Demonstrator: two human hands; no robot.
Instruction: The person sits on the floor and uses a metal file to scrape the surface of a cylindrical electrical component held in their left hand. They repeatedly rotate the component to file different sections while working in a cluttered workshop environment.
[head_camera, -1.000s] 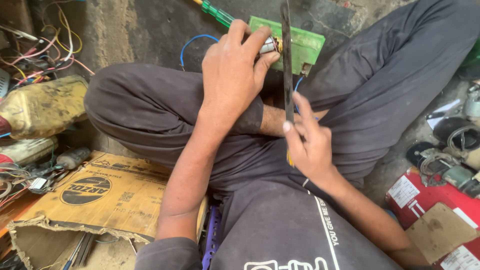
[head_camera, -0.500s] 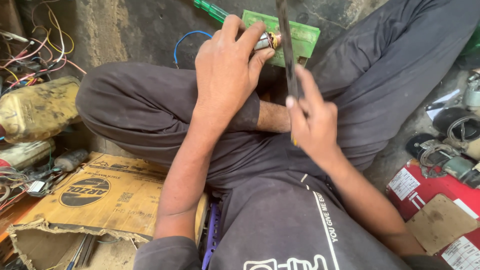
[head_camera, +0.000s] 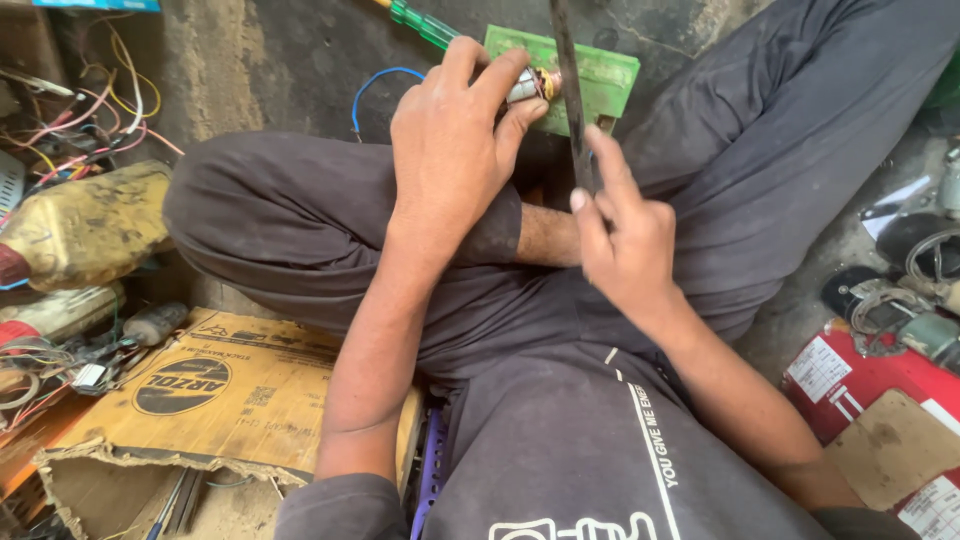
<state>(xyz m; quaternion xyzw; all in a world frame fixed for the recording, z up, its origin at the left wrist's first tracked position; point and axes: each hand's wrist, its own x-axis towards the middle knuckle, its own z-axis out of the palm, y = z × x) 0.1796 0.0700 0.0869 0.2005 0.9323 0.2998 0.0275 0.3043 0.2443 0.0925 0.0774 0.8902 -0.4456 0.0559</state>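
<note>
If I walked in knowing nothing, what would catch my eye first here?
Most likely the two hands at top centre: the left hand pinches a small metal part with copper wire against a green board, while the right hand holds a long dark metal blade upright beside it. Next, the clutter: a grimy yellow jug amid tangled wires on the left and a torn cardboard box below.

A dull dark metal blade (head_camera: 567, 95) crossed a matt green plastic board (head_camera: 600, 75); at seven o'clock lay rough torn cardboard (head_camera: 210, 395).

Dark grey shirt, matching trousers
</note>
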